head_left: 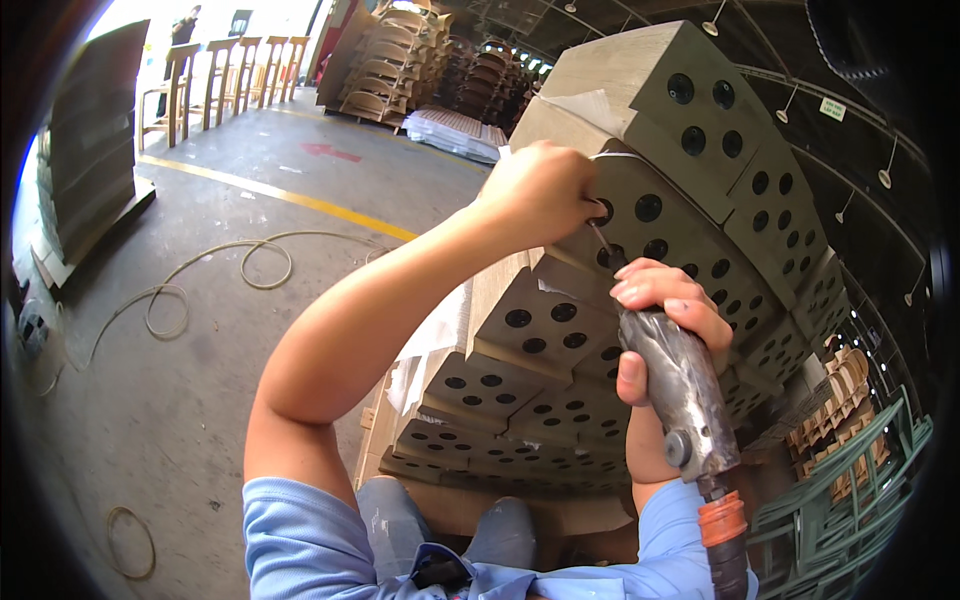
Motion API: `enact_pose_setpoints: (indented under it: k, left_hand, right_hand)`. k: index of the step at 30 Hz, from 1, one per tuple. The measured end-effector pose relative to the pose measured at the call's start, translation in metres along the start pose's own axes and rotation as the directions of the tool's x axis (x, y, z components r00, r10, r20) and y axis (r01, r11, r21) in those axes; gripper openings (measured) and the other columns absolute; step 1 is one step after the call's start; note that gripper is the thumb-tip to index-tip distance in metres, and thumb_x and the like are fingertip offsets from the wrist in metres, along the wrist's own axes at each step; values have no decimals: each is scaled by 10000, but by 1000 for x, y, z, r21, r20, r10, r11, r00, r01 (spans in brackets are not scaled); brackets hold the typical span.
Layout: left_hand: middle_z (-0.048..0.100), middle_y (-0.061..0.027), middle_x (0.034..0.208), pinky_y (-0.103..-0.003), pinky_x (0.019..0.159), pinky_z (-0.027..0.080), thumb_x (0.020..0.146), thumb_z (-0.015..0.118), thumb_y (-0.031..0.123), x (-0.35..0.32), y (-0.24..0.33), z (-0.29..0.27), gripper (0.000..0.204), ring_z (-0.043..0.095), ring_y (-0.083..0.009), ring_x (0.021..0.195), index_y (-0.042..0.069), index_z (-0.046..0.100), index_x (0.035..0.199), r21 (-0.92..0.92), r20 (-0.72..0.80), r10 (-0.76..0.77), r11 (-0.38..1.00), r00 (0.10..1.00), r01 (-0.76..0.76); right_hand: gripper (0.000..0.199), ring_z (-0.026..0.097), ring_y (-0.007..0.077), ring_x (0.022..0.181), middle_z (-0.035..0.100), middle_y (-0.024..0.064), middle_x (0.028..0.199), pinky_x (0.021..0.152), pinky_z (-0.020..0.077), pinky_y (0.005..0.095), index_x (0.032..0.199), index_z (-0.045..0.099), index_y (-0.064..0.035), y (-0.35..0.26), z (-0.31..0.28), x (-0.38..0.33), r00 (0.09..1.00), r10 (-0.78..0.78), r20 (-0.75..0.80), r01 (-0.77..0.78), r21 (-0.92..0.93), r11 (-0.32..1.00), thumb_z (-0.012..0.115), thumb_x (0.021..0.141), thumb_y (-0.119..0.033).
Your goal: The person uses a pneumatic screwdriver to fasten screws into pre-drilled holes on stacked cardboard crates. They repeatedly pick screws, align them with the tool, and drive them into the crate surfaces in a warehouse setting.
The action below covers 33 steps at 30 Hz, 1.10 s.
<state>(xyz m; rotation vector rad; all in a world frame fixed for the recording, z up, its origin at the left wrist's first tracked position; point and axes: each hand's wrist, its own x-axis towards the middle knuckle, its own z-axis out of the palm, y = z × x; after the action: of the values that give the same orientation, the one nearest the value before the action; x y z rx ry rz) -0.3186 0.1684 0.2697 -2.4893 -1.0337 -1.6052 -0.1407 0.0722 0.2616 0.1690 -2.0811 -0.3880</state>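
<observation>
My right hand is wrapped round a worn grey power screwdriver, which points up and away from me. Its thin bit reaches toward the black round discs on a pale wooden block. Closed and held up near the bit's tip is my left hand, its fingertips beside one disc; whatever they pinch is too small to make out. Another black disc sits just right of these fingers. An orange collar joins the screwdriver to a dark hose or cable.
Stacked blocks with similar discs rise before me. A thin hose loops over the floor at left. Wooden chairs and a dark upright panel stand at far left. Green metal frames are at lower right. Curved wooden parts are piled behind.
</observation>
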Motion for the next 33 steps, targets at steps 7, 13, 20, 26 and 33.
enact_pose_setpoints:
  k: [7, 13, 20, 26, 33]
  left_hand:
    - [475, 19, 581, -245, 401, 272, 1020, 648, 329, -157, -50, 23, 407, 372, -69, 427, 113, 505, 707, -946, 189, -723, 47, 664, 321]
    - [586, -9, 728, -233, 414, 302, 1038, 598, 435, -350, 4, 144, 345, 496, -121, 547, 116, 605, 910, -609, 751, -640, -576, 163, 545]
    - [659, -114, 976, -255, 569, 435, 1060, 512, 284, -344, 107, 224, 291, 596, -203, 807, 31, 637, 1129, -451, 891, -333, -720, 308, 528]
    - [670, -98, 996, -277, 640, 456, 1061, 504, 213, -286, 164, 263, 232, 621, -197, 847, 37, 605, 1174, -492, 871, -311, -580, 382, 649]
    - [652, -92, 1040, -236, 570, 438, 1052, 514, 160, -267, 208, 290, 184, 605, -176, 868, 46, 590, 1175, -486, 874, -331, -609, 357, 627]
  right_hand:
    - [637, 603, 243, 747, 610, 122, 936, 708, 536, 436, 1400, 412, -130, -79, -53, -36, 935, 210, -286, -179, 131, 975, 686, 931, -461]
    - [579, 645, 240, 782, 650, 122, 954, 732, 561, 438, 1351, 449, -134, -132, -100, -106, 731, 437, -524, -269, 367, 890, 730, 912, -387]
    - [619, 656, 250, 824, 664, 158, 979, 772, 557, 463, 1392, 420, -87, -195, -144, -175, 614, 542, -574, -388, 379, 840, 733, 908, -312]
    - [564, 651, 253, 839, 660, 152, 977, 780, 554, 472, 1317, 439, -85, -251, -184, -220, 502, 622, -601, -413, 465, 783, 732, 904, -333]
    - [559, 657, 266, 902, 657, 156, 1039, 822, 550, 484, 1326, 446, -94, -288, -192, -252, 475, 686, -551, -455, 514, 727, 760, 913, -304]
